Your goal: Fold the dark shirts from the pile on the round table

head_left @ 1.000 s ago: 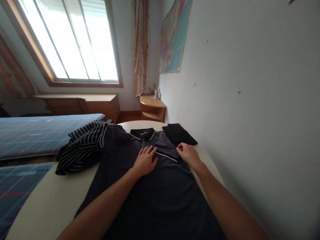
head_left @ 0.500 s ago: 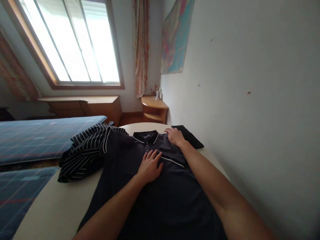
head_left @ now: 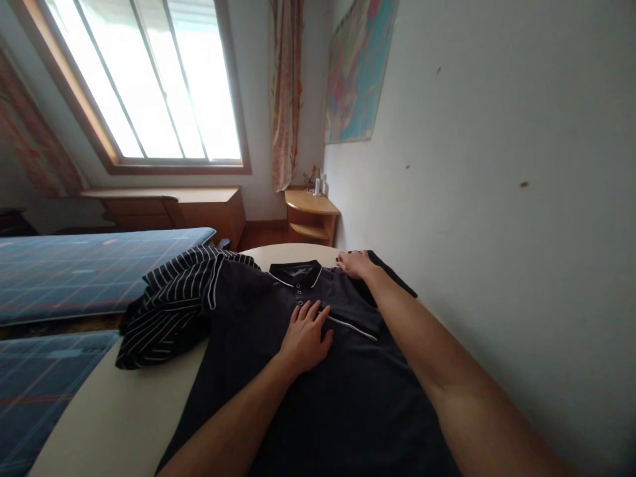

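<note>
the left hand (head_left: 305,336) and right hand (head_left: 355,264) are bare, with slender fingers. the left forearm (head_left: 238,411) and right forearm (head_left: 422,338) are bare too, smooth in outline, narrow at the wrists and broader towards the elbows. more of the right arm shows than of the left; the nails are too small to make out.

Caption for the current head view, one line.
Two bare hands, left and right, on a dark short-sleeved polo shirt with white-edged black collar.

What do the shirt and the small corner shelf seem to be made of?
Shirt: probably matte knit cotton or a blend, judging by its soft, dull drape.
Corner shelf: wood or wood veneer, apparently varnished, given its orange-brown sheen.
</note>
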`<state>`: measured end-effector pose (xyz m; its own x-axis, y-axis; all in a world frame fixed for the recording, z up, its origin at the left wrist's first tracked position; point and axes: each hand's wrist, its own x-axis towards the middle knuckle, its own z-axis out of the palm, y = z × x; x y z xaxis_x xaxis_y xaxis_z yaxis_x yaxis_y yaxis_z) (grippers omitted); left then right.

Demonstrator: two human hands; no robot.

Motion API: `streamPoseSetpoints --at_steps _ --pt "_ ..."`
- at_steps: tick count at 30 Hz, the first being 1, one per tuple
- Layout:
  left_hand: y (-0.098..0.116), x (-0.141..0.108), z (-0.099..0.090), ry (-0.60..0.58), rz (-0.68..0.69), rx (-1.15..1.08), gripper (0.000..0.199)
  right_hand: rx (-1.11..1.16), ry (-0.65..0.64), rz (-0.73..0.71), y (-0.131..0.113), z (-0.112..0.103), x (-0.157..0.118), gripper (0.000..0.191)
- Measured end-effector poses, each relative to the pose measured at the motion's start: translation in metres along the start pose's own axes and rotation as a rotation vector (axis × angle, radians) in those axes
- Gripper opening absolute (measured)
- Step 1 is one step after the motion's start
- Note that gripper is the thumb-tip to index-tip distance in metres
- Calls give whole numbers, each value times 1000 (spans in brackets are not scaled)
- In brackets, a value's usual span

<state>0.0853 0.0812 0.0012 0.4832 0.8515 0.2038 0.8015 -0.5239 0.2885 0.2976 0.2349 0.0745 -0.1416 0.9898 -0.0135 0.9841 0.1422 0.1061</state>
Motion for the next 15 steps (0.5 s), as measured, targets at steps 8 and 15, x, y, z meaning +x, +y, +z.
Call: streamPoseSetpoints --at_steps 8,15 --pt "0 0 0 6 7 -7 57 17 -35 -20 -1 8 -5 36" --pt "1 -1 -1 18 -2 -27 57 44 -1 24 0 -2 0 32"
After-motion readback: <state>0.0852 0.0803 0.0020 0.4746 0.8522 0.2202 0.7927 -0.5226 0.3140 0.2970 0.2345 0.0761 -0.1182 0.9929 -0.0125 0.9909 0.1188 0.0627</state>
